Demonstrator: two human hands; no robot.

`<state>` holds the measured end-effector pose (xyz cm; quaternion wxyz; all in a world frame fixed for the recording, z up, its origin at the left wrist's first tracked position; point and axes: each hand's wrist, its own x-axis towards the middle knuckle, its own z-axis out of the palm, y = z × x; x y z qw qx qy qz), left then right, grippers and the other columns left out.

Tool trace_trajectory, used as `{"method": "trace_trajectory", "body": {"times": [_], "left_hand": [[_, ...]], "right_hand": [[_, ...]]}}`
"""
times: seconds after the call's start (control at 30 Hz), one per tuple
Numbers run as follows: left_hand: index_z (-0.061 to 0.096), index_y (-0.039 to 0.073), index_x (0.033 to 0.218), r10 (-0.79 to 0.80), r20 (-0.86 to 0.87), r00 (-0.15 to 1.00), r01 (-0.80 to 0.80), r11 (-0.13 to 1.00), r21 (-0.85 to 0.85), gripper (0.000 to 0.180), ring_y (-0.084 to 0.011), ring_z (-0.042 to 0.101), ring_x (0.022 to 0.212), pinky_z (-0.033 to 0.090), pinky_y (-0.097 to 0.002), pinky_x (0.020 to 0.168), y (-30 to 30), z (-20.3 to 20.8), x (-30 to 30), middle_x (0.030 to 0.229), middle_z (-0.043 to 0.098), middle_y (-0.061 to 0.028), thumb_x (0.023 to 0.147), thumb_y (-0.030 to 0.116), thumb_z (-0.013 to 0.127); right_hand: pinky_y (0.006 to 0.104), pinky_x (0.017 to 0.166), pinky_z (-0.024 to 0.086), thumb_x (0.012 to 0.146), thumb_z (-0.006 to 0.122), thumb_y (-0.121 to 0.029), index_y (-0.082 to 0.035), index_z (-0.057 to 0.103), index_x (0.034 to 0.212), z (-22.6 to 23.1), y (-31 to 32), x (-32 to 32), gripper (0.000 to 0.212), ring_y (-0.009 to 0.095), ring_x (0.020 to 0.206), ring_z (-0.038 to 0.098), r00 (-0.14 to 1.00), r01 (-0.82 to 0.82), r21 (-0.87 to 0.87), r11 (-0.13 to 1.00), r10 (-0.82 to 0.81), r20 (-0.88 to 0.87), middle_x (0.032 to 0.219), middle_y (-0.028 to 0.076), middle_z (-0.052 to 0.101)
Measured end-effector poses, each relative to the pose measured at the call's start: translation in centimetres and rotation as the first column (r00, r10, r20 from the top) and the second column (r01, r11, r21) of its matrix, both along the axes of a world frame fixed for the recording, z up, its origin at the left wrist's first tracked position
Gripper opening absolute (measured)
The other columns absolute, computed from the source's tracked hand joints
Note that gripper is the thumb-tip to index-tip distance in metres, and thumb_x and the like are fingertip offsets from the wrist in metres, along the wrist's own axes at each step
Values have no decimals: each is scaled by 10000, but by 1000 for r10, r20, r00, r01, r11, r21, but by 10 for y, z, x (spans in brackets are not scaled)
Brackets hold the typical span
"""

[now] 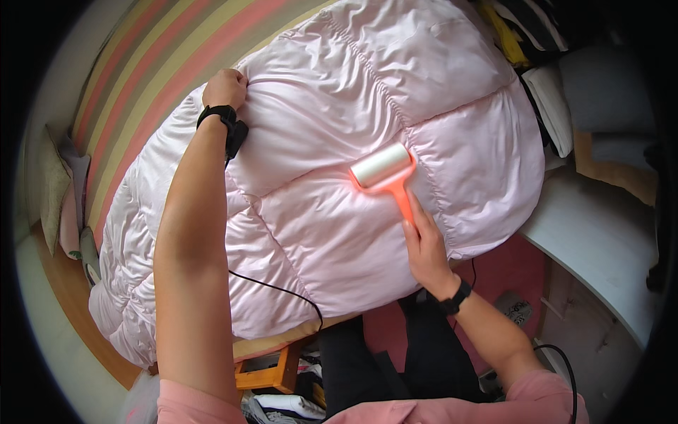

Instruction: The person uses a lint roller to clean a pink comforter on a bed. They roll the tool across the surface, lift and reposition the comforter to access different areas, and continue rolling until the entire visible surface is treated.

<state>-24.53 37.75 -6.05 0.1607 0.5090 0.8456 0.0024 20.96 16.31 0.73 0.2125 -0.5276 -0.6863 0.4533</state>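
Note:
A shiny pale pink quilt [304, 148] is spread over the bed, stitched into large puffy squares and wrinkled all over. My right hand [429, 247] is wrapped around the orange handle of a lint roller [381, 167]. The roller's white cylinder rests on or just over the middle of the quilt; I cannot tell whether it touches. My left arm reaches far forward, and my left hand [226, 89] is closed on the quilt near its far left edge, with the fingertips hidden. Black straps with small devices sit on both wrists.
Beyond the quilt lies a striped bed sheet [152, 78]. Pillows [60, 191] stand at the left by the wooden bed frame. On the right are a white desk [593, 226] and folded cloths [551, 106]. Below are a wooden stool [272, 371] and a thin black cable [282, 286].

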Motion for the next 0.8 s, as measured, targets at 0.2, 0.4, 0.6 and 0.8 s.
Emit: {"method": "trace_trajectory", "body": {"times": [0.2,0.4,0.6,0.8], "left_hand": [[705,116,1262,-140,133,981,150,986,-70,392,-336,703,1073,531,-430,948,0,-31,-20,1115,751,-163,950,350,664],[669,7,1254,-142,265,954,-36,821,569,440,-311,701,1022,520,-408,873,-94,28,48,1109,733,-165,977,348,681],[666,-31,1201,100,912,397,-516,846,132,301,-182,638,1034,486,-314,919,-295,148,233,1111,700,-105,1079,207,530],[612,-15,1276,106,990,95,-870,493,31,395,-151,623,1053,478,-297,942,-257,136,267,1146,685,-85,1120,325,488]], "right_hand": [[423,998,477,1032,488,-37,18,350,1566,85,-158,116,555,409,1159,604,940,151,-579,801,66,336,1328,282,572],[417,1015,476,1035,554,-97,46,387,1525,139,-149,102,537,369,1191,610,987,-19,-399,917,82,141,1340,267,583],[314,935,476,1066,563,-148,44,397,1449,61,-55,-50,459,178,1048,571,844,147,-340,929,-297,-447,1231,119,576],[459,991,479,995,599,-136,7,406,1478,36,8,-116,540,416,1154,576,805,-384,156,910,413,-426,1290,237,585]]}}
